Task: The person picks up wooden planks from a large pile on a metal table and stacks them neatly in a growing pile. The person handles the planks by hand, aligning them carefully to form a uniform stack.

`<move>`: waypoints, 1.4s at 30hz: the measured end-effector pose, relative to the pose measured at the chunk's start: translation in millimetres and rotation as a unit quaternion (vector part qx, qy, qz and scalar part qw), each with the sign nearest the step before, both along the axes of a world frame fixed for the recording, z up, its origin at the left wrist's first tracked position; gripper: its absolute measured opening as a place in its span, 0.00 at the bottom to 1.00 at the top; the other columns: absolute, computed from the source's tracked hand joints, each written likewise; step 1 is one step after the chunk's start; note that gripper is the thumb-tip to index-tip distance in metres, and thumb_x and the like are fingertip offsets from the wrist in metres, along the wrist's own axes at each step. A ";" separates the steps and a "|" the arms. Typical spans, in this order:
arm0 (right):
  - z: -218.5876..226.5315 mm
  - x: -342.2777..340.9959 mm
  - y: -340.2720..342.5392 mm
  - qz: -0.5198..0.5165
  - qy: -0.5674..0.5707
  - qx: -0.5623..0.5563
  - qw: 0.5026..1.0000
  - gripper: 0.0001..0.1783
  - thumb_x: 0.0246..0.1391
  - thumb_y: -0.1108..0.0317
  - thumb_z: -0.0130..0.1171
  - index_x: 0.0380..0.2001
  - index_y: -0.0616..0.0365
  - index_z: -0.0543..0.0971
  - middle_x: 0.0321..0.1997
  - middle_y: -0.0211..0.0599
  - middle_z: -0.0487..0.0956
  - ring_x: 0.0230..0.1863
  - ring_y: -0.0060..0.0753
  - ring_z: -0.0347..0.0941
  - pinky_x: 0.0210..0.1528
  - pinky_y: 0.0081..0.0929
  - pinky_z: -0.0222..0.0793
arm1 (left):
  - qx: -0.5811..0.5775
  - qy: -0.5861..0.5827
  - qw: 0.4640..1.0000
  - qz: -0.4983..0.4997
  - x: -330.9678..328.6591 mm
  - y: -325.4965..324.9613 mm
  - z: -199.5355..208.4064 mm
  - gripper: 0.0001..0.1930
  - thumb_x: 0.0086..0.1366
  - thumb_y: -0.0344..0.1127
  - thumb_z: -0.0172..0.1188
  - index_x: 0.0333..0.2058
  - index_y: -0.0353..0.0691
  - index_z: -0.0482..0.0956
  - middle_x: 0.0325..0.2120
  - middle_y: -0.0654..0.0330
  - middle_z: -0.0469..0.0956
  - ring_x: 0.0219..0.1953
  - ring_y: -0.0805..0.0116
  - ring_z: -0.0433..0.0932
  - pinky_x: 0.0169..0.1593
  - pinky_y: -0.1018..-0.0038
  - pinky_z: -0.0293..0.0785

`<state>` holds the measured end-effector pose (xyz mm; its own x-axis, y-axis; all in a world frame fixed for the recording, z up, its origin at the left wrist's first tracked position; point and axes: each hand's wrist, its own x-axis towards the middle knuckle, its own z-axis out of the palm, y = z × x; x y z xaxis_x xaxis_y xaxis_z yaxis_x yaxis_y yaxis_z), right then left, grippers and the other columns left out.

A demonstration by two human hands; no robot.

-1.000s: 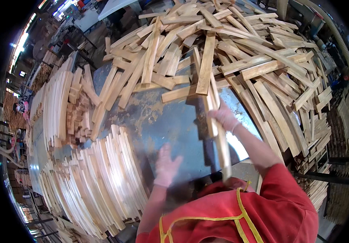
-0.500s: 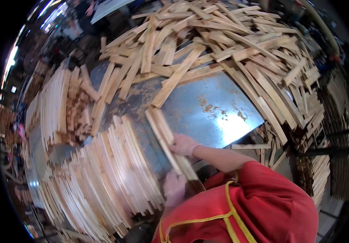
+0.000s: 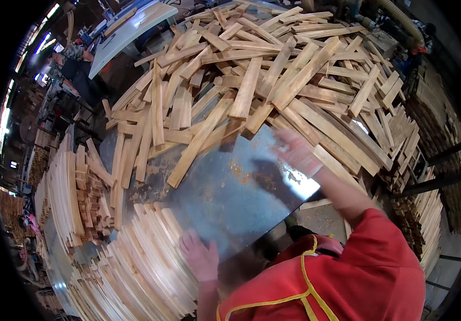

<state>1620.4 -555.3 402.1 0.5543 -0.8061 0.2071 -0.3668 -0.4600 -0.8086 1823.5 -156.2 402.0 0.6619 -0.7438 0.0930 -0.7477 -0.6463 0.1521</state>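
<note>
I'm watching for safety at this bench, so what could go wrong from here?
The jumbled wooden boards lie crisscrossed, so pulling one might make others slide toward the right hand, close to them. The left hand is right by the row of wooden strips and might knock some out of line.

Glare spots the metal tabletop (image 3: 214, 206), the right hand (image 3: 297, 153) is blurred, and dim edges bend.

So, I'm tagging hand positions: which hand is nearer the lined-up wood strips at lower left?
Left. The left hand is at the right edge of the wood strips; the right hand is farther, near the loose pile.
</note>
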 end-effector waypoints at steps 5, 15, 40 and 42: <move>-9.6 -65.7 -94.1 -0.082 0.358 -0.056 0.928 0.39 0.56 0.47 0.69 0.65 0.57 0.71 0.59 0.53 0.79 0.62 0.55 0.76 0.66 0.47 0.71 | 0.007 -0.069 0.994 -0.079 71.6 -162.0 -13.5 0.45 0.57 0.47 0.74 0.69 0.37 0.65 0.68 0.46 0.66 0.71 0.42 0.62 0.73 0.49 0.60; 19.5 -82.1 -108.3 -0.011 0.226 0.041 0.973 0.38 0.46 0.61 0.69 0.62 0.59 0.74 0.49 0.60 0.79 0.56 0.63 0.76 0.62 0.48 0.73 | 0.169 0.079 0.978 0.090 121.4 -249.5 -33.0 0.47 0.62 0.60 0.68 0.73 0.42 0.62 0.52 0.42 0.83 0.53 0.40 0.83 0.60 0.51 0.76; -41.8 -30.0 249.0 0.128 0.185 0.375 0.899 0.60 0.64 0.45 0.62 0.80 0.61 0.36 0.62 0.71 0.77 0.61 0.65 0.79 0.66 0.45 0.74 | -0.124 0.662 0.714 0.191 -148.9 52.4 4.9 0.15 0.73 0.41 0.63 0.51 0.40 0.78 0.37 0.58 0.79 0.39 0.65 0.80 0.37 0.66 0.77; -83.1 -20.7 263.6 0.224 0.167 0.289 0.916 0.60 0.66 0.41 0.61 0.77 0.69 0.37 0.56 0.73 0.80 0.56 0.68 0.81 0.61 0.50 0.76 | -0.137 0.604 0.769 0.157 -149.9 67.9 -11.5 0.17 0.72 0.42 0.63 0.54 0.40 0.76 0.41 0.56 0.77 0.42 0.62 0.78 0.41 0.64 0.75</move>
